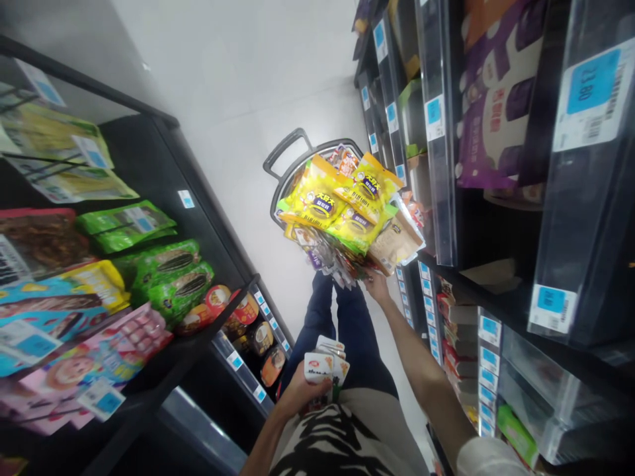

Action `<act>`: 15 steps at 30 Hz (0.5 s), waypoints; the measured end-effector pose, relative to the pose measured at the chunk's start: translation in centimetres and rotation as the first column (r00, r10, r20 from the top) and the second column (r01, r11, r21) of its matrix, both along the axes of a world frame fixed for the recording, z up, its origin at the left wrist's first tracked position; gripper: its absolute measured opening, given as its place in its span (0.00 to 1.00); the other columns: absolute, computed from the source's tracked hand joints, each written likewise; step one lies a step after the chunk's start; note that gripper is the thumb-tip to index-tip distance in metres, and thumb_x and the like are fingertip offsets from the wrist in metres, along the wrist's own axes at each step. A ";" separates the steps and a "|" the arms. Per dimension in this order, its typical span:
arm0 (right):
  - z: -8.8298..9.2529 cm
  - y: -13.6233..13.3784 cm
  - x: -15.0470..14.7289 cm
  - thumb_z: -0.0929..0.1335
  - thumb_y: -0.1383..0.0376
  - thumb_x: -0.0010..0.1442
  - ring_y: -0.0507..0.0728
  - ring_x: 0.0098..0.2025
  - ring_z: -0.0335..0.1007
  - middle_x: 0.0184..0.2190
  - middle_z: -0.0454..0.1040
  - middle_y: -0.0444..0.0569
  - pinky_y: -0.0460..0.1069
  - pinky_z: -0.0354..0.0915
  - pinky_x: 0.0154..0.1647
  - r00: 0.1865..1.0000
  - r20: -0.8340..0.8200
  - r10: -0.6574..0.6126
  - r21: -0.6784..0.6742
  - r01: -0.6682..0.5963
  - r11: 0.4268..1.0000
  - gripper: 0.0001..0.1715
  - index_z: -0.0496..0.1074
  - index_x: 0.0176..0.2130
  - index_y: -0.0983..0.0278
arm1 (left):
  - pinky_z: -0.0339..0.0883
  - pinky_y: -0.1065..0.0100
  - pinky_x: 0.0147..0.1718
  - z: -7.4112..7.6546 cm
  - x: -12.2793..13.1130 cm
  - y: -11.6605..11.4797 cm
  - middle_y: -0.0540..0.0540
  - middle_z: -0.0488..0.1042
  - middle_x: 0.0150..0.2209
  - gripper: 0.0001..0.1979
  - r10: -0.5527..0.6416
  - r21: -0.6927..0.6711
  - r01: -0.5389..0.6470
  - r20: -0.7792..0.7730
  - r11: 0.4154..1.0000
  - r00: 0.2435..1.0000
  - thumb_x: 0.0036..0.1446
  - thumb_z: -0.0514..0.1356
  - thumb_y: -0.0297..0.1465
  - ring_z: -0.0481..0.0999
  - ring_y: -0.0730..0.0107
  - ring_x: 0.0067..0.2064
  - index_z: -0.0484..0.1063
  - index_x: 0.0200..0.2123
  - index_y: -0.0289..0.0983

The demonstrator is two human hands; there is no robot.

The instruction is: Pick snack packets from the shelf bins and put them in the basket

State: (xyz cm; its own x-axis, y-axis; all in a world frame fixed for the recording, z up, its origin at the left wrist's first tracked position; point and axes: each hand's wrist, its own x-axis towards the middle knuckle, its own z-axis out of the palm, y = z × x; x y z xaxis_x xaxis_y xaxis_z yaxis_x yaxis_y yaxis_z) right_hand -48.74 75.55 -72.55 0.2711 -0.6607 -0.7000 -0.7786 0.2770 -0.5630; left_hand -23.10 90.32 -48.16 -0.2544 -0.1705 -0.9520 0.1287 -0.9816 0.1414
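Observation:
My left hand (303, 390) is closed around several small white snack packets (319, 365) in front of my body. Ahead of my legs is a grey shopping basket (274, 210), heaped with snacks. Bright yellow snack bags (320, 198) lie on top, with a brown bag (395, 244) at the right side. Many thin packets (330, 256) are bunched at the near side. My right hand (376, 285) reaches to that near side, just below the brown bag, touching the packets or very close to them. Its fingers are mostly hidden and blurred.
Dark shelves line both sides of a pale floor (223, 73). On the left hang green bags (186, 281) and pink packs (99, 370), with round tubs (262, 337) lower down. At right are a purple bag (501, 99) and price tags (592, 92) along the shelf edges.

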 end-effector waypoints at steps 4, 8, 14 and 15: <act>0.5 -0.2 0.0 0.66 0.67 0.61 0.62 0.48 0.78 0.49 0.80 0.53 0.54 0.71 0.54 0.997 -0.082 -0.012 -0.020 0.011 1.000 0.24 0.76 0.56 0.65 | 0.77 0.56 0.45 -0.1 -0.3 0.6 0.43 0.82 0.43 0.23 0.046 0.030 -0.047 0.038 0.998 0.998 0.44 0.69 0.40 0.81 0.48 0.45 0.74 0.45 0.41; 0.5 -1.0 0.8 0.67 0.66 0.62 0.63 0.52 0.76 0.52 0.79 0.56 0.54 0.68 0.57 0.995 -0.097 0.032 -0.049 -0.036 0.998 0.25 0.75 0.57 0.67 | 0.77 0.57 0.45 -0.3 -0.7 0.8 0.43 0.82 0.44 0.22 0.040 0.009 -0.040 0.011 0.999 0.999 0.43 0.70 0.38 0.81 0.48 0.45 0.76 0.44 0.41; 0.8 -3.1 2.5 0.69 0.64 0.62 0.66 0.48 0.77 0.44 0.81 0.58 0.55 0.68 0.53 0.962 -0.211 0.171 -0.049 -0.185 0.982 0.20 0.79 0.53 0.65 | 0.75 0.58 0.48 -0.2 -1.6 2.2 0.38 0.81 0.46 0.27 0.079 -0.003 -0.079 0.029 0.997 0.996 0.44 0.71 0.38 0.80 0.52 0.47 0.75 0.48 0.34; 1.3 -3.3 2.5 0.69 0.64 0.62 0.66 0.46 0.78 0.42 0.81 0.58 0.55 0.68 0.52 0.961 -0.223 0.165 -0.051 -0.180 0.982 0.18 0.80 0.51 0.66 | 0.75 0.59 0.48 -0.1 -1.7 2.4 0.37 0.81 0.46 0.28 0.092 0.014 -0.092 0.045 0.996 0.995 0.44 0.72 0.39 0.80 0.52 0.46 0.75 0.47 0.33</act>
